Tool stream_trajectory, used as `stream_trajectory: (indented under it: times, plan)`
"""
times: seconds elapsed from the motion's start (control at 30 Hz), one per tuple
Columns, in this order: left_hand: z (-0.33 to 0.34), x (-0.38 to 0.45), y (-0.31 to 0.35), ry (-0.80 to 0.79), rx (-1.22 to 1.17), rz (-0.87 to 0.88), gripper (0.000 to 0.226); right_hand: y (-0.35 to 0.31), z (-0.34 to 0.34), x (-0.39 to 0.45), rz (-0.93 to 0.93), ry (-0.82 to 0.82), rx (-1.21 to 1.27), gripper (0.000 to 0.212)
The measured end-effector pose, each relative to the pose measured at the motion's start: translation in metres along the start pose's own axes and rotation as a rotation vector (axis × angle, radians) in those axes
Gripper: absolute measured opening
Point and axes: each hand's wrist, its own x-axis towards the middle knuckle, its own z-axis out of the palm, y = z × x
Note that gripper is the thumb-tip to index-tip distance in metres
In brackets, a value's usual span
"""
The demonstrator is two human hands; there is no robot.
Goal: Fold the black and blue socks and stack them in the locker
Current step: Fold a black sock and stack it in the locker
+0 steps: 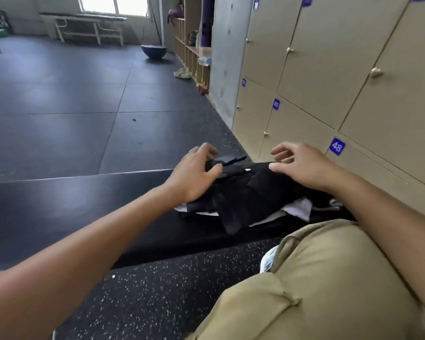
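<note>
Centrally, the dark sock pile [245, 192] lies on the black bench [84, 200], long axis running left to right. Left hand [194, 175] pinches a black-and-blue sock [227, 164] at the pile's far-left end; right hand [302, 165] hovers relaxed, holding nothing, above the right end. Lockers [329, 94], all closed, stand beyond.

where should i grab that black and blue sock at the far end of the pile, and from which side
Pinch the black and blue sock at its near end, where the left hand already grips it, coming from the left. Its blue-edged tip juts free past the dark clothes pile, toward the lockers, so nothing covers it there.
</note>
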Motion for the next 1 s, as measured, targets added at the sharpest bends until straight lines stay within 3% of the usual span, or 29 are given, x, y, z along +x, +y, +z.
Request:
stream_trajectory:
  times: [0.13,0.2,0.33,0.43,0.6,0.83,1.0]
  plan:
    - [0.029,0.008,0.013,-0.112,0.0,-0.073,0.04,0.017,0.009,-0.001,0.151,-0.179,-0.076,0.065]
    - [0.038,0.009,0.015,-0.155,0.029,-0.048,0.054,0.023,0.015,0.001,0.18,-0.25,-0.141,0.083]
    - [0.043,0.016,0.018,-0.173,0.151,-0.07,0.08,0.024,0.028,0.006,0.189,-0.293,-0.26,0.111]
    - [0.041,0.026,0.018,-0.216,0.269,-0.167,0.077,0.019,0.039,0.007,0.187,-0.322,-0.35,0.12]
    - [0.034,0.045,0.002,-0.183,0.267,-0.192,0.054,0.016,0.044,0.006,0.147,-0.278,-0.45,0.097]
    - [0.027,0.06,-0.006,-0.252,0.298,-0.138,0.048,0.015,0.032,0.001,0.098,-0.105,-0.395,0.037]
    - [0.013,0.069,-0.012,-0.328,0.326,-0.075,0.024,0.021,0.024,-0.004,0.079,0.008,-0.319,0.023]
